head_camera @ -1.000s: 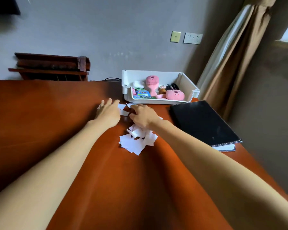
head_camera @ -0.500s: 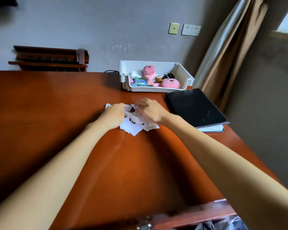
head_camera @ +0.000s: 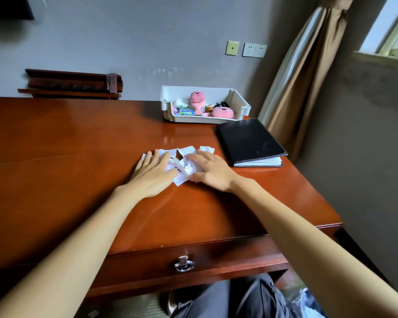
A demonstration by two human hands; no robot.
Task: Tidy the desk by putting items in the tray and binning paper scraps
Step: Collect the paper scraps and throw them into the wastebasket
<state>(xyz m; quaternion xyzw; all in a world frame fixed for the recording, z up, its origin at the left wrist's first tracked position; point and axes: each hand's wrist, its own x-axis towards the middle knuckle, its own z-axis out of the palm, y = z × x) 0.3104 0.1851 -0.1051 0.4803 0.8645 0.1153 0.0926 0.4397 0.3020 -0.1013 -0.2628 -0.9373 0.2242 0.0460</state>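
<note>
Desk point(head_camera: 78, 180), tray point(head_camera: 240, 101), packet point(head_camera: 185, 112) lettering illegible

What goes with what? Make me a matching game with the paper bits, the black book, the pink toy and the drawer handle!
Things:
1. paper scraps
2. black notebook
3. pink plush toy
4. drawer handle

Places:
A. inside the white tray
B. on the front of the desk, below its top
C. between and partly under the left hand and right hand
D. lying closed near the desk's right edge

Pairs: 1-C, 2-D, 3-A, 4-B
</note>
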